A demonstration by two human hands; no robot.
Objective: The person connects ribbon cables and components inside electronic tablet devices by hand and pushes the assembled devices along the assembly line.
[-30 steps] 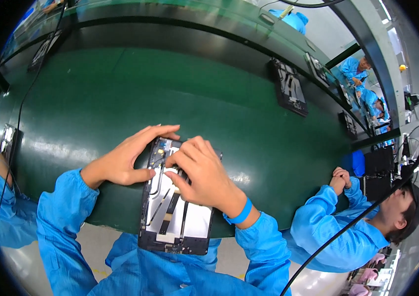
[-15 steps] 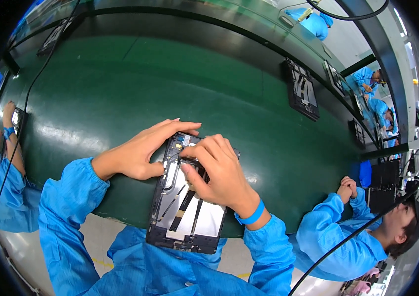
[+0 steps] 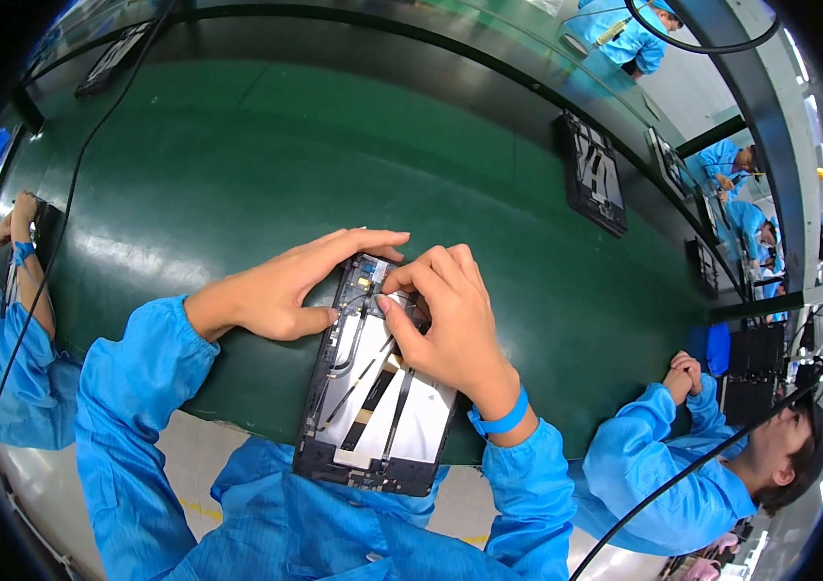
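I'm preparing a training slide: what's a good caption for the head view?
At a green workbench, left hand at one corner of an opened tablet-like device, right hand over its upper end.

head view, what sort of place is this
Likely an electronics assembly or repair workshop: an opened tablet, a similar device on the green bench, and several blue-smocked people.

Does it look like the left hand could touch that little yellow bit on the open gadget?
Probably yes: the left hand is close by, and nothing covers the little yellow bit.
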